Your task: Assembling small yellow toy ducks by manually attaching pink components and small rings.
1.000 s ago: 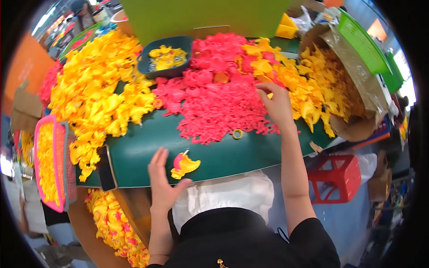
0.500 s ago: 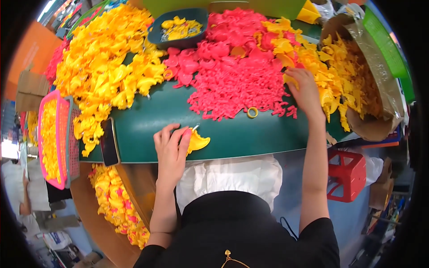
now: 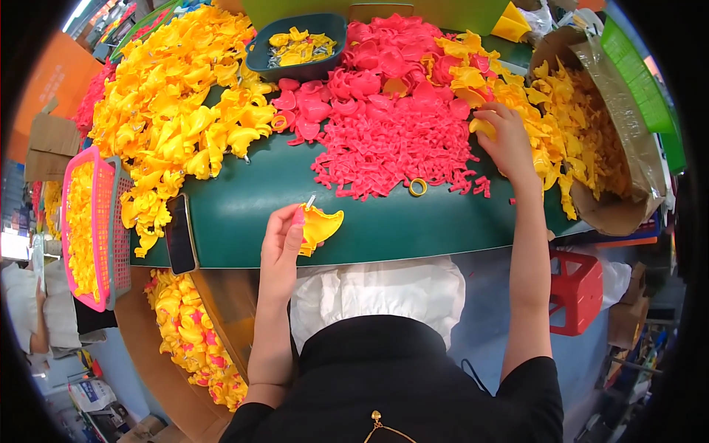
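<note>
My left hand [image 3: 281, 240] is closed around a curved yellow plastic piece [image 3: 320, 227] above the table's near edge. A thin pale pin sticks up from that piece, and a bit of pink shows by my fingertips. At the right, my right hand [image 3: 508, 142] has its fingers curled round another yellow plastic piece [image 3: 483, 128], where the pink parts meet the yellow ones. Small pink strips [image 3: 395, 156] lie heaped to the left of this hand, with larger pink rounded pieces [image 3: 377, 55] behind them. A yellow ring [image 3: 418, 187] lies on the green tabletop [image 3: 244, 214].
Yellow pieces [image 3: 185, 88] form a big heap at the left. A dark bin [image 3: 255, 63] holds yellow parts and small metal bits. A phone [image 3: 181, 235] and pink basket [image 3: 74, 166] sit at the left edge. An open carton [image 3: 620, 210] spills yellow pieces at the right.
My left hand has turned and drawn slightly left, showing more of its yellow piece. My right hand has shifted slightly right, still with the yellow piece at its fingers.
</note>
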`<state>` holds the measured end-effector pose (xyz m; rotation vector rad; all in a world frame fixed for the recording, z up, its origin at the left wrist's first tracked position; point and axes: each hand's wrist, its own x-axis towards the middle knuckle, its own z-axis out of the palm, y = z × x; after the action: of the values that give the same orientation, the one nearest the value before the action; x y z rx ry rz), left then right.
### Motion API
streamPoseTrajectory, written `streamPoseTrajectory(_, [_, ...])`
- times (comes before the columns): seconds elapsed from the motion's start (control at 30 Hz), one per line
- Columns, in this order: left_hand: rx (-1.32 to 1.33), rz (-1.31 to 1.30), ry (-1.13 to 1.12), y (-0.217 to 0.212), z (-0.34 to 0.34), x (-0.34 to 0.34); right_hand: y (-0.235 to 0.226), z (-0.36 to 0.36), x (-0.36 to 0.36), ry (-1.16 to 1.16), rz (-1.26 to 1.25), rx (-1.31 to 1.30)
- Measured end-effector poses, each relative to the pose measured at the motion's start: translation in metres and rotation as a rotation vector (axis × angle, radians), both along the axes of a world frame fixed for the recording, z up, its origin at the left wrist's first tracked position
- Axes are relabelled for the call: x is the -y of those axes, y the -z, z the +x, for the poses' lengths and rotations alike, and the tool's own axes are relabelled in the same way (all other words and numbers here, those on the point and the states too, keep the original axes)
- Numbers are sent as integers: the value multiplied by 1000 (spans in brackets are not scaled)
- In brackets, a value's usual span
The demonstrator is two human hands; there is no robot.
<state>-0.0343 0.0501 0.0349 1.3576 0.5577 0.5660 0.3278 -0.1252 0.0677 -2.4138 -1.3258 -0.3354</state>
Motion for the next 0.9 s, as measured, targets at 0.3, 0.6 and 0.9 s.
streamPoseTrajectory(0.3, [-138,115,38,-2,5,8,-10,-106,-37,-287,192,-357])
streamPoseTrajectory(0.6, [-434,712,-201,-17,8,18,34,-154,-57,-227,371,-220])
streamPoseTrajectory(0.9, [-198,1383,-96,13,15,17,44,-199,-56,-350,438,-504])
